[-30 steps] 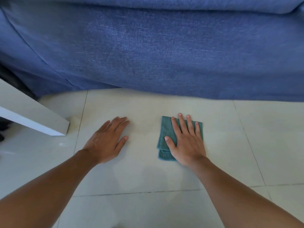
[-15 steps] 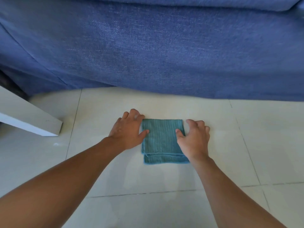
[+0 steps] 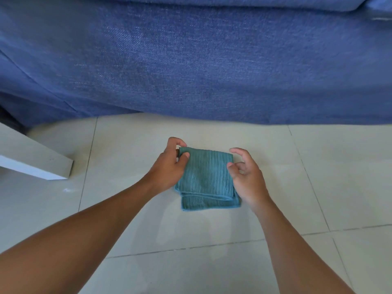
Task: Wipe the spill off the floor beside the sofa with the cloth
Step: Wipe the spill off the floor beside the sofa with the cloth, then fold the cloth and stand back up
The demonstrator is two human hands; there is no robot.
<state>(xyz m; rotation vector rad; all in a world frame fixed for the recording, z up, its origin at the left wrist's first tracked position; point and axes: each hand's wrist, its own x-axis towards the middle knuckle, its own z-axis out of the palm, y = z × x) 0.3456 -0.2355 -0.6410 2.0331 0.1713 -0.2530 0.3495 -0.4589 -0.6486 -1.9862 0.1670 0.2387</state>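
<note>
Teal and ribbed, the folded microfibre cloth (image 3: 204,177) lies on the pale tiled floor (image 3: 212,272) just near of the blue sofa (image 3: 212,66), a lower layer showing at its near edge. In the head view the left hand (image 3: 167,166) pinches the cloth's far-left corner between thumb and curled fingers, that corner lifted a little. The right hand (image 3: 247,177) sits at the right edge with fingers half curled and apart; whether it has any fabric cannot be told.

The step looks like refolding or turning the cloth to a fresh face. It would go best if both hands took matching corners, kept the layers aligned and pressed the pad flat before stroking. No clear puddle shows; only faint sheen on the tile near of the cloth.

Room is widest to the right and toward the person. The sofa's lower edge bounds strokes on the far side, and a white board corner (image 3: 63,168) stands well apart at left.
</note>
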